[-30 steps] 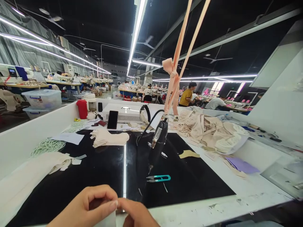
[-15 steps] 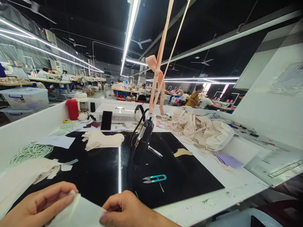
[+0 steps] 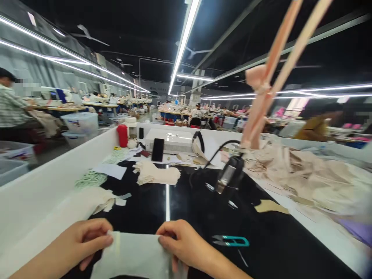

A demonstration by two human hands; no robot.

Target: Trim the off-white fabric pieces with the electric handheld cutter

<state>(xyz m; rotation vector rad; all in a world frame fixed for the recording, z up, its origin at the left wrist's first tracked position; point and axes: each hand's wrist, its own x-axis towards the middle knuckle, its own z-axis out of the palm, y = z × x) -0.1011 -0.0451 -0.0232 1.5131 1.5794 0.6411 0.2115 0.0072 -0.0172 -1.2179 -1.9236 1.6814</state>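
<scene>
A pale whitish piece of fabric (image 3: 138, 254) with a light yellowish strip near its left side is stretched between my hands, low over the black tabletop (image 3: 197, 217). My left hand (image 3: 91, 242) pinches its upper left corner between thumb and fingers. At the upper right corner, my right hand (image 3: 180, 244) grips it the same way. The lower edge runs out at the bottom of the view. To the right of my right hand lie teal-handled thread snips (image 3: 236, 241). Further back, a cream stack of cut fabric pieces (image 3: 158, 173) rests on the black surface.
A black corded tool (image 3: 231, 174) hangs from peach straps (image 3: 257, 110) at centre right. Beige garments (image 3: 308, 166) are heaped on the right. A phone (image 3: 157, 150) leans against a white box (image 3: 177, 136) at the back. More cream fabric (image 3: 84, 201) lies left.
The view has swung to the left, so the table things appear further right. My hands now hold the fabric more level and stretched. The strap and hanging tool look closer.
</scene>
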